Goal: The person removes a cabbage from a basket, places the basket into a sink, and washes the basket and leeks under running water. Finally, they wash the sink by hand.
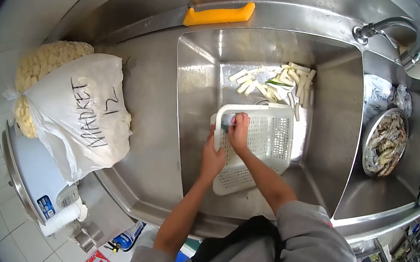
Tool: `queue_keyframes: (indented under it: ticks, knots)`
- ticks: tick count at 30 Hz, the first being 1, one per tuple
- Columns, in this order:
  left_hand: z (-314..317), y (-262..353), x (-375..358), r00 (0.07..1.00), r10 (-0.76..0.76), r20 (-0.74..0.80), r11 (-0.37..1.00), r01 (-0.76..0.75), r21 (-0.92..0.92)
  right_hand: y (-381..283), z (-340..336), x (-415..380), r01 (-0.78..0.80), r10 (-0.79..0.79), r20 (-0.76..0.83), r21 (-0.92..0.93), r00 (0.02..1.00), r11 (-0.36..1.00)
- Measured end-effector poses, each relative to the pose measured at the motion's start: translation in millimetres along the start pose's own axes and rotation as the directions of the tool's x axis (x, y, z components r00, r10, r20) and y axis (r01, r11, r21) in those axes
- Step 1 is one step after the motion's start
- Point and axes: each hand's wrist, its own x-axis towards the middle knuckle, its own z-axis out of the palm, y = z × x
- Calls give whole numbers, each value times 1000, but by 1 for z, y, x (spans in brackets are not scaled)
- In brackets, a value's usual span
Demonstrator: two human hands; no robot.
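Two bare hands work over one white perforated basket (267, 138) in a steel sink with two basins: a large one (327, 130) and a narrow one (363, 196) to its right. Beyond the basket, on the large basin's floor, lie well over a dozen pale vegetable sticks (309, 84), overlapping too much for an exact count. The narrow basin holds one round metal bowl (365, 154) of grey-brown shellfish (390, 141), with at least two clear plastic bags (377, 95) above it. One curved faucet (369, 31) and one orange-yellow handle (219, 14) are at the sink's back ledge. On the left of the counter sits one white bag (98, 132) with black handwriting, overlapping a bag of pale yellow pieces (52, 62).

The basket is tilted in the near half of the large basin. The left hand (212, 158) is outside its left side, clamped on the wall near the rim; the right hand (239, 132) reaches inside, close to that same wall.

The hands are near each other, the basket's side between them. Both forearms stretch forward from grey sleeves. The right fingers bend over a small whitish thing (229, 118); how firmly they grip it, I cannot tell.
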Motion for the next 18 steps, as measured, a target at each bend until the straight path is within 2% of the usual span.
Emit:
queue_keyframes:
  ticks: [2, 3, 5, 6, 7, 8, 9, 10, 11, 12, 13, 14, 15, 16, 17, 18]
  knots:
    - [-2, -4, -7, 1000, -26, 3, 999, 26, -46, 52, 0, -12, -39, 42, 70, -53, 997, 998]
    - [-6, 6, -9, 1000, 14, 23, 999, -15, 39, 125, -2, -22, -342, 331, 98, 129, 938, 931]
    - [-21, 6, -11, 999, 39, 35, 988, -43, 148, 156, 7, -37, -614, 580, 205, 300, 789, 730]
    - [-20, 5, -8, 992, -105, 73, 993, 101, 59, 132, -5, -31, -471, 465, 143, 9, 874, 882]
    - [-18, 10, -12, 978, -176, 112, 984, 177, 7, 130, -15, -34, -278, 326, 119, -307, 938, 910]
    - [-16, 16, -15, 958, -246, 149, 966, 254, -39, 120, -12, -42, -393, 443, 149, -274, 884, 878]
    - [-22, 30, -15, 972, -200, 123, 978, 205, -27, 99, -13, -46, -525, 549, 230, -159, 804, 836]
    - [-26, 41, -13, 985, -145, 90, 989, 147, -17, 99, 6, -65, -387, 395, 174, -78, 902, 919]
    - [-26, 44, -15, 987, -138, 86, 990, 141, -22, 79, 23, -71, -646, 602, 254, 158, 757, 746]
    - [-22, 46, -17, 997, -62, 51, 996, 58, 71, 17, 10, -52, -541, 496, 216, 359, 841, 761]
    - [-20, 47, -20, 1000, 17, 24, 986, -21, 168, -30, 3, -27, -566, 510, 276, 572, 815, 594]
    - [-22, 50, -18, 999, 31, 19, 986, -33, 164, -56, -3, -10, -554, 500, 270, 577, 823, 600]
    - [-26, 53, -14, 989, -77, 128, 996, 71, 50, -76, -9, 2, -391, 385, 115, 476, 916, 788]
    - [-30, 55, -13, 952, -171, 255, 981, 189, -47, -82, -10, 5, -217, 238, -25, 327, 971, 920]
    - [-28, 58, -15, 955, -159, 249, 984, 175, -44, -82, -14, 11, -206, 230, -33, 336, 973, 919]
    - [-23, 63, -16, 988, -81, 133, 995, 74, 59, -72, -17, 20, -45, 55, -58, 160, 997, 986]
